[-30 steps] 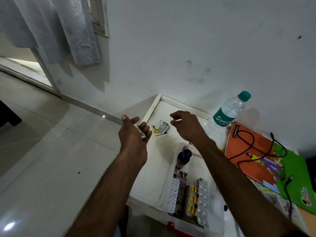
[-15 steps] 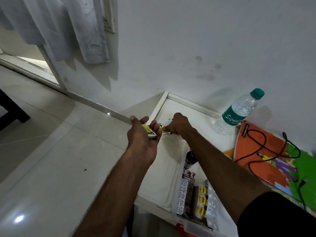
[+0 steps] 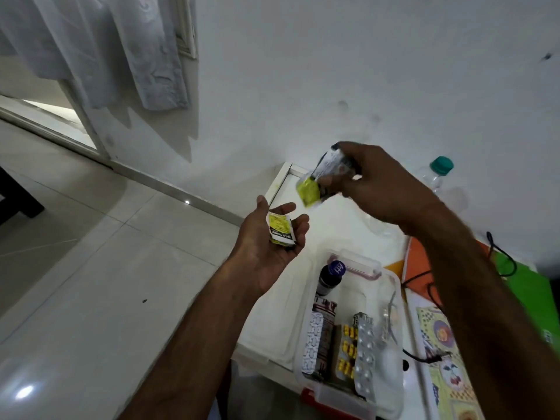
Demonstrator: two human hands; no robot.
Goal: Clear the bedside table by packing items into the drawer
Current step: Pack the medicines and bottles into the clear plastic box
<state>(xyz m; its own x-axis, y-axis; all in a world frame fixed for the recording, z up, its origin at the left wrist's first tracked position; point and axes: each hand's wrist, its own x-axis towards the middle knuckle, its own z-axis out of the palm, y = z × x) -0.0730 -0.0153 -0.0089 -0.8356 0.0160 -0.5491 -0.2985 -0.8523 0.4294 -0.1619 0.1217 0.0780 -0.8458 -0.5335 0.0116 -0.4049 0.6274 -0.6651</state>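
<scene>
My left hand [image 3: 269, 241] is palm up above the left edge of the white bedside table [image 3: 342, 225], with a small yellow sachet [image 3: 280, 229] lying in it under the thumb. My right hand [image 3: 378, 183] is raised over the table and pinches several small packets [image 3: 318, 180], one yellow-green and one silvery, blurred by motion. A clear plastic box [image 3: 391, 301] stands at the table's near edge; it holds a dark bottle [image 3: 328, 277] and several pill strips [image 3: 360, 356]. No drawer is visible.
A water bottle with a green cap [image 3: 441, 169] stands against the wall behind my right arm. Orange and green books [image 3: 539, 295] with a black cable [image 3: 503, 262] lie on the right. Tiled floor [image 3: 91, 268] is on the left, a curtain [image 3: 121, 50] above.
My right hand has lifted the packets off the table top and risen to the right. My left hand has turned palm up with the sachet showing. The camera has tilted down.
</scene>
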